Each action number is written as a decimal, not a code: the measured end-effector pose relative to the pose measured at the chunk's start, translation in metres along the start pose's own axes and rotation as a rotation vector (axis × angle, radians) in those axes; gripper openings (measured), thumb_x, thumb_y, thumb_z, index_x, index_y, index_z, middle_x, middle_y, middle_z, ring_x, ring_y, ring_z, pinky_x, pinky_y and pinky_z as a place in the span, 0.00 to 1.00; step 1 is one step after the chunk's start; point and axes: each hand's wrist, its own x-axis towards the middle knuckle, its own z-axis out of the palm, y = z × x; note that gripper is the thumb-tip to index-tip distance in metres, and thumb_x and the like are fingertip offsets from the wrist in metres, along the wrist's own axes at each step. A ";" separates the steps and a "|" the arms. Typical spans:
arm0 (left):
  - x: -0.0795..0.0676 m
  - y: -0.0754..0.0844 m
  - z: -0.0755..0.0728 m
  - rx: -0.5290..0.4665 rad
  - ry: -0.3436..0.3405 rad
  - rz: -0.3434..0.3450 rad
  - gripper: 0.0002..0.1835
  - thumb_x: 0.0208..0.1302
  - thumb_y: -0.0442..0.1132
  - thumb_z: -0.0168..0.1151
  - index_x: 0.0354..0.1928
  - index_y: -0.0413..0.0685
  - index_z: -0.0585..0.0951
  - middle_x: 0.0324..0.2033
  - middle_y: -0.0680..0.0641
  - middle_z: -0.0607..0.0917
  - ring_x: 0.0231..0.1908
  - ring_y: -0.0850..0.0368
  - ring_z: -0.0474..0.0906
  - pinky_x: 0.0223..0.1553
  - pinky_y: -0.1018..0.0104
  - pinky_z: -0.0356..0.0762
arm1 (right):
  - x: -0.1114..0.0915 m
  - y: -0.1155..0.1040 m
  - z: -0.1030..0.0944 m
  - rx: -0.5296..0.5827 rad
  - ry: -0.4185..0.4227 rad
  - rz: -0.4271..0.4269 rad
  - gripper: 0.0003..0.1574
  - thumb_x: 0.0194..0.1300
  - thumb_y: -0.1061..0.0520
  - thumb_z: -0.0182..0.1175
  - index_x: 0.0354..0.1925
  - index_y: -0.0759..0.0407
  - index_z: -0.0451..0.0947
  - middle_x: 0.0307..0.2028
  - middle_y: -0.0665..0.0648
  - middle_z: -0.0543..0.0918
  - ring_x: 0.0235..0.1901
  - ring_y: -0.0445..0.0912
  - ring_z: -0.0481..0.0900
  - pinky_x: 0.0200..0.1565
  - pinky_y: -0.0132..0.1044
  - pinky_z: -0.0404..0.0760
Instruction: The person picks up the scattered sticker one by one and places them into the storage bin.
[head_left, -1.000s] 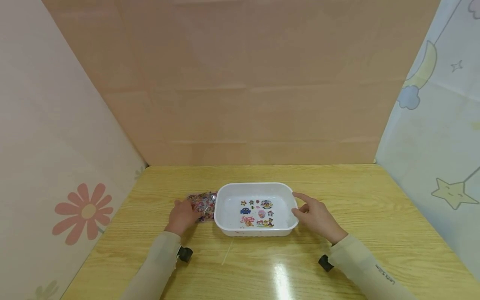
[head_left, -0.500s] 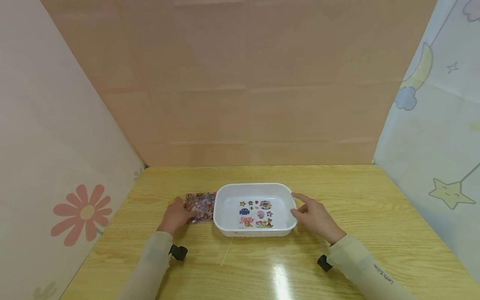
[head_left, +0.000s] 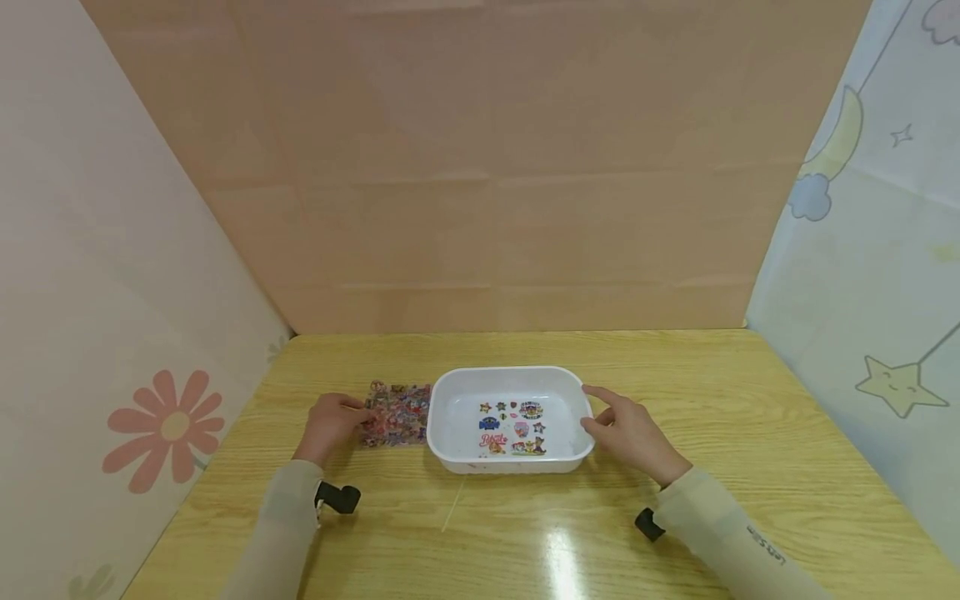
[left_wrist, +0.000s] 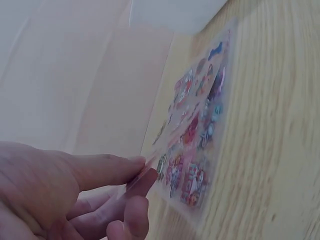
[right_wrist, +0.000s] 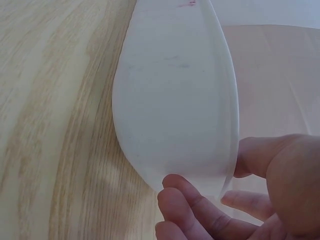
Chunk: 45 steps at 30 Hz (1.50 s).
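Sheet (head_left: 397, 414) lies just beside the left end of the tray (head_left: 510, 467), toward the left edge of the table (head_left: 675, 367). Left hand (head_left: 330, 423) pinches the sheet's left margin; right hand (head_left: 633, 433) grips the tray's right rim. Caution: a hard pull could crease the sheet; a slack right grip could let the tray slide.

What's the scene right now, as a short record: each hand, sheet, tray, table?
left hand: pinches the sheet's left edge
sticker sheet: clear, with many coloured pictures; beside the tray's left end, contact unclear
right hand: holds the tray's right end, thumb at the rim
white tray: upright on the table, between the hands
tray floor: small coloured pictures; stuck on or printed, cannot tell
table: light wood grain
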 end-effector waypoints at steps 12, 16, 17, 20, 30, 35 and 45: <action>0.001 -0.003 0.000 -0.032 0.023 -0.014 0.15 0.72 0.40 0.60 0.48 0.34 0.85 0.44 0.35 0.86 0.33 0.50 0.84 0.31 0.58 0.77 | 0.000 0.002 0.001 -0.001 0.008 -0.004 0.37 0.68 0.57 0.61 0.72 0.64 0.64 0.31 0.58 0.85 0.26 0.45 0.81 0.30 0.38 0.79; 0.000 -0.005 -0.001 -0.055 0.014 -0.017 0.17 0.74 0.40 0.56 0.53 0.33 0.82 0.50 0.32 0.84 0.36 0.48 0.86 0.34 0.57 0.80 | -0.001 0.002 0.002 -0.003 0.007 -0.001 0.37 0.69 0.57 0.61 0.72 0.64 0.64 0.31 0.58 0.85 0.27 0.45 0.81 0.30 0.38 0.79; 0.000 -0.005 -0.001 -0.064 0.011 -0.016 0.17 0.74 0.39 0.56 0.53 0.32 0.82 0.51 0.32 0.83 0.36 0.47 0.86 0.35 0.56 0.81 | -0.001 0.002 0.002 -0.006 0.007 0.001 0.37 0.69 0.57 0.61 0.72 0.64 0.64 0.31 0.58 0.85 0.27 0.45 0.81 0.30 0.38 0.78; 0.001 -0.006 -0.002 -0.077 0.003 -0.005 0.18 0.75 0.39 0.55 0.54 0.32 0.82 0.51 0.32 0.83 0.38 0.46 0.86 0.36 0.55 0.82 | -0.001 0.001 0.002 -0.012 0.008 0.006 0.37 0.69 0.57 0.62 0.72 0.64 0.64 0.32 0.58 0.85 0.27 0.45 0.80 0.30 0.38 0.78; 0.002 -0.007 -0.004 -0.020 0.015 0.008 0.18 0.75 0.40 0.51 0.51 0.34 0.84 0.49 0.34 0.84 0.40 0.45 0.79 0.33 0.59 0.73 | -0.001 0.001 0.002 -0.013 0.016 -0.004 0.37 0.68 0.57 0.61 0.71 0.65 0.64 0.32 0.58 0.86 0.27 0.44 0.81 0.30 0.37 0.78; 0.000 -0.005 -0.004 -0.043 0.021 0.013 0.17 0.76 0.39 0.51 0.53 0.33 0.81 0.48 0.35 0.85 0.45 0.44 0.79 0.34 0.60 0.73 | -0.001 0.001 0.002 -0.010 0.019 -0.007 0.37 0.68 0.57 0.61 0.71 0.65 0.64 0.33 0.58 0.86 0.27 0.44 0.81 0.30 0.38 0.78; -0.003 0.004 -0.012 -0.153 0.037 -0.005 0.19 0.76 0.38 0.51 0.60 0.32 0.77 0.55 0.30 0.81 0.19 0.62 0.64 0.25 0.61 0.67 | 0.000 0.001 0.001 -0.006 0.013 -0.018 0.36 0.69 0.57 0.60 0.71 0.65 0.64 0.32 0.59 0.86 0.26 0.44 0.79 0.29 0.38 0.77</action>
